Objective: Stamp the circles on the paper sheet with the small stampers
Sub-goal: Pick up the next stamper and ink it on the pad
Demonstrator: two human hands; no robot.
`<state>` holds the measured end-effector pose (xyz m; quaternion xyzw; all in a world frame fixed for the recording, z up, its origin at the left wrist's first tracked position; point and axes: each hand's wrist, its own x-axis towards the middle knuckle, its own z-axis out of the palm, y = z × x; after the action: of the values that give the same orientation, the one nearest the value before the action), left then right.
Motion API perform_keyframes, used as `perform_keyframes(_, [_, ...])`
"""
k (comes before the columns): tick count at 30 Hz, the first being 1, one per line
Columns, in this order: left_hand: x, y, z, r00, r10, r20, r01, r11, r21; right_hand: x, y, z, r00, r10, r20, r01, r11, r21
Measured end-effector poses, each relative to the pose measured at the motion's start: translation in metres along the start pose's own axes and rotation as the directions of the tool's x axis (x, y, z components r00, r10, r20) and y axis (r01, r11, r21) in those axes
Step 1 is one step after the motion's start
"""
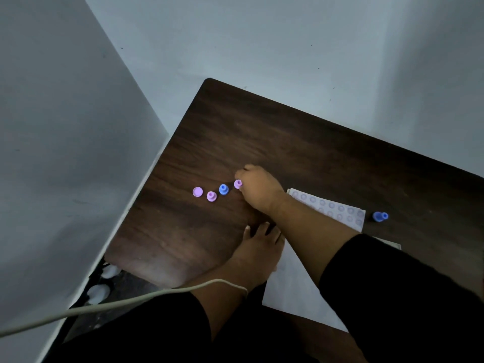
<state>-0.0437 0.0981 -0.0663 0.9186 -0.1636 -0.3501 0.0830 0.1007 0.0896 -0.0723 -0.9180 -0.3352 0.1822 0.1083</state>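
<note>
A white paper sheet [293, 281] with rows of printed circles [331, 206] lies on the dark wooden table [262, 132]. My right hand [258, 188] reaches across to the left and is shut on a pink stamper [237, 183]. Left of it stand a blue stamper [223, 189], another pink stamper [211, 196] and a pink cap [197, 191] in a row. A second blue stamper [380, 216] lies on its side to the right of the sheet. My left hand [259, 247] rests flat, fingers spread, on the sheet's left edge.
The table's left edge runs close beside a white wall [65, 153]. A pale cable [117, 302] crosses my lap at the front. White rounded objects [100, 289] sit on the floor below the table's near-left corner.
</note>
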Motion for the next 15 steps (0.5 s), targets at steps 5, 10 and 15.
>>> perform_keyframes(5, [0.003, -0.004, 0.005, 0.999, 0.004, -0.036, -0.004, 1.0, 0.016, -0.01, 0.009, -0.004, 0.999, 0.03, -0.043, -0.025, 0.995, 0.095])
perform_keyframes(10, [0.003, -0.001, 0.012, 0.995, -0.006, -0.095, 0.007, 1.0, 0.016, -0.052, 0.04, -0.017, 0.983, 0.126, -0.135, -0.1, 0.977, 0.186])
perform_keyframes(15, [0.004, 0.0, 0.013, 0.994, -0.016, -0.106, 0.013, 0.999, -0.03, -0.115, 0.082, -0.021, 0.915, 0.36, -0.181, -0.299, 0.907, 0.296])
